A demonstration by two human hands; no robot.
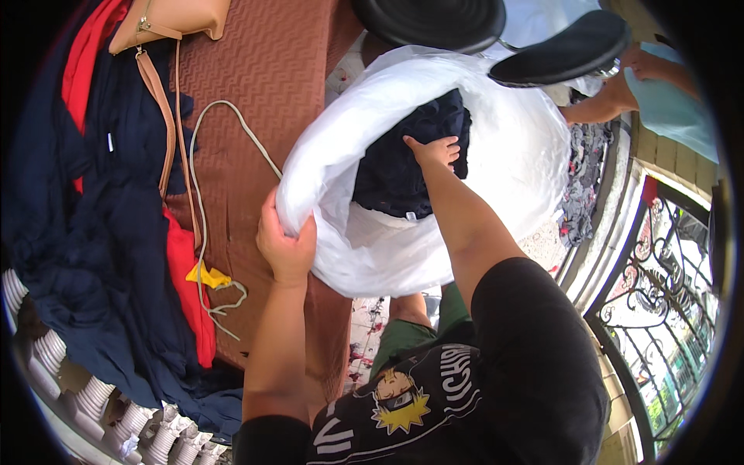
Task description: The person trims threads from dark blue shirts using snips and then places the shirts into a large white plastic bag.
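A large white translucent plastic sack (356,101) stands with its mouth wide and its rim rolled outward. Inside it lies a bundle of dark navy cloth (395,167). My left hand (284,236) is closed on the left side of the sack's rim, thumb inside and fingers outside. Reaching into the mouth, my right hand (435,150) rests on the dark cloth with its thumb and fingers apart. What lies beneath the cloth is hidden.
To the left, a brown-covered surface (260,70) bears navy fabric (101,232), red cloth (186,287), a pale cord (194,155) and a tan bag (174,19). Black stool seats (566,50) stand beyond the sack. Another person's limb (601,103) and a metal gate (659,294) are at right.
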